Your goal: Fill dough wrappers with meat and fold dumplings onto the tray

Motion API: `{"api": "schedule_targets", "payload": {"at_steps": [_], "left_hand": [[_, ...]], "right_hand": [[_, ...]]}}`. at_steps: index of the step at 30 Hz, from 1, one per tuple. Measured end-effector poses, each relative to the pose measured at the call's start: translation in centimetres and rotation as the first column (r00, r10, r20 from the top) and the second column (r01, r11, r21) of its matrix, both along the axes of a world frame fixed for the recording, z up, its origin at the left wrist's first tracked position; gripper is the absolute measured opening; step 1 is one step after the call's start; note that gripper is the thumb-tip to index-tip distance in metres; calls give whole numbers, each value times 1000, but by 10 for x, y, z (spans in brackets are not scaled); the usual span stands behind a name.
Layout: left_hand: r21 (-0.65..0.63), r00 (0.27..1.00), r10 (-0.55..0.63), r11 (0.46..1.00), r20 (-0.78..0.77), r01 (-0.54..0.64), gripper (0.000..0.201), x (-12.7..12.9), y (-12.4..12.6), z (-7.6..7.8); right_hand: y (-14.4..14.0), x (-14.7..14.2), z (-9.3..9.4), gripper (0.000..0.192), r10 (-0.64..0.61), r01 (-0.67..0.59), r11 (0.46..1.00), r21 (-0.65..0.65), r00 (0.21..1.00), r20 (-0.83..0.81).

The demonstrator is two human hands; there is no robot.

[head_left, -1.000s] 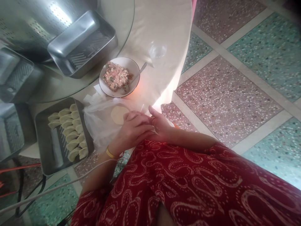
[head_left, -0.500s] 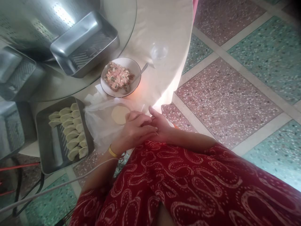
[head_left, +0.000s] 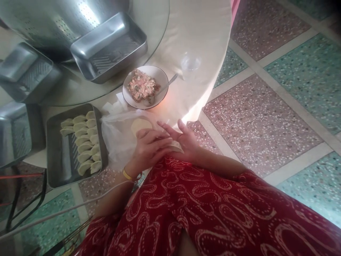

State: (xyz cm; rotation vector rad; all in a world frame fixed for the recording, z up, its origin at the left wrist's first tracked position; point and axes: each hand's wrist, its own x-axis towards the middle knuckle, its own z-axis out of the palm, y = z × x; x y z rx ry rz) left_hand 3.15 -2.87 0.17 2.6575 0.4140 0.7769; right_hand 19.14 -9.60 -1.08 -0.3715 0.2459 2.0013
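since a moment ago my right hand (head_left: pixel 186 142) has spread its fingers flat, and a pale round wrapper (head_left: pixel 176 146) now lies across its palm, my left hand (head_left: pixel 150 147) resting over its near edge, so i judge one skin is peeled free for filling. from the left: a steel tray (head_left: pixel 54 170) with smooth crescent dumplings (head_left: pixel 84 144), a crinkled plastic bag (head_left: pixel 115 142) under the floury wrapper stack (head_left: pixel 140 124), then a glossy bowl (head_left: pixel 130 101) of coarse pink filling (head_left: pixel 142 87).

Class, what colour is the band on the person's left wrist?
Yellow: the wristband below the left hand, seen in the head view.
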Motion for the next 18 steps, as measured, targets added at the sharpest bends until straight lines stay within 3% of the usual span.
{"api": "schedule_targets", "payload": {"at_steps": [5,11,18], "left_hand": [[53,996,59,997,71,-63,25,-4,-6,-6],[-11,997,72,997,-35,-72,55,-11,-15,8],[1,975,-12,1000,-222,12,40,-20,-17,22]], "right_hand": [[3,-3,5,63,-7,7,1000,5,999,31],[4,-7,14,62,-20,17,1000,20,985,171],[11,-25,18,54,65,-79,997,21,915,399]]}}
